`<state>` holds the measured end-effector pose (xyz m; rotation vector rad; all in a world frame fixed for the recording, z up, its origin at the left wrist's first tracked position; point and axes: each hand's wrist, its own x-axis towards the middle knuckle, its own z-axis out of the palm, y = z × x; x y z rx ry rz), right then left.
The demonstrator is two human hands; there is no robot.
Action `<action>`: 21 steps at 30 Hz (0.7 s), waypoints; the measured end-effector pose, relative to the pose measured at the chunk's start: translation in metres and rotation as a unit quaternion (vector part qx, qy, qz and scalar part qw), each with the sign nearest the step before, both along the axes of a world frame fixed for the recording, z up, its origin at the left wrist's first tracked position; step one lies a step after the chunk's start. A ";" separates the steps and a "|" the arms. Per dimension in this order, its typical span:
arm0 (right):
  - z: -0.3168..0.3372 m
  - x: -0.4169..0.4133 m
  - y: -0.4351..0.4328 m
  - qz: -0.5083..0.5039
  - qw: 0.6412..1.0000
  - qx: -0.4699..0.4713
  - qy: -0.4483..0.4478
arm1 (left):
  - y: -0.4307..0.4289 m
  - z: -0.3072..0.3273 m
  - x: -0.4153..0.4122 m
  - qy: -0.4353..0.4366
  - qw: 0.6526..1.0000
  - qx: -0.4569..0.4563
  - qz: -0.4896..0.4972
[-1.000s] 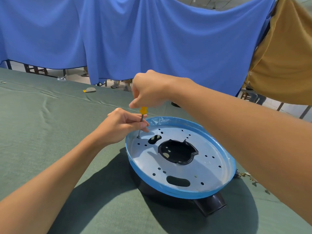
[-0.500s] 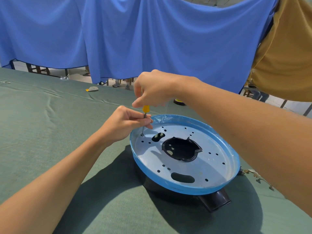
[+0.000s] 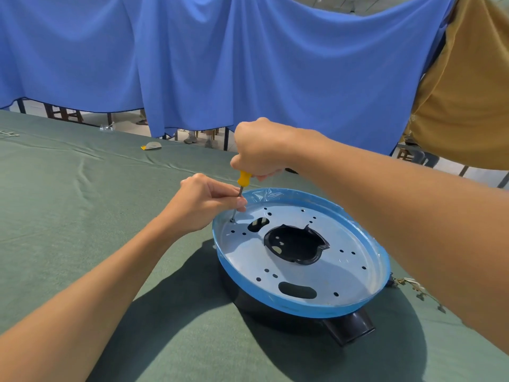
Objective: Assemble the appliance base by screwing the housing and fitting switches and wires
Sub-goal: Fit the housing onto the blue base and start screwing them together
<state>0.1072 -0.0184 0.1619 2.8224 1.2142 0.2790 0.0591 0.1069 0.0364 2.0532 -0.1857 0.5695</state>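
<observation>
Right hand (image 3: pixel 261 150) was closed around the yellow handle of the screwdriver (image 3: pixel 243 179), held nearly upright. Left hand (image 3: pixel 203 205) pinched the steel shaft between its fingertips, steadying it. Over the preceding second the tip remained in the same hole near the far-left edge of the metal plate (image 3: pixel 330 271), suggesting this screw was still being driven. The plate, round, perforated and rimmed with blue film, sat on the black housing (image 3: pixel 349 329) on the green-covered table (image 3: pixel 82 216).
</observation>
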 end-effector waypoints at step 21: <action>0.012 -0.007 0.007 -0.019 0.994 -0.093 0.051 | -0.006 0.011 -0.006 -0.009 0.998 0.026 0.065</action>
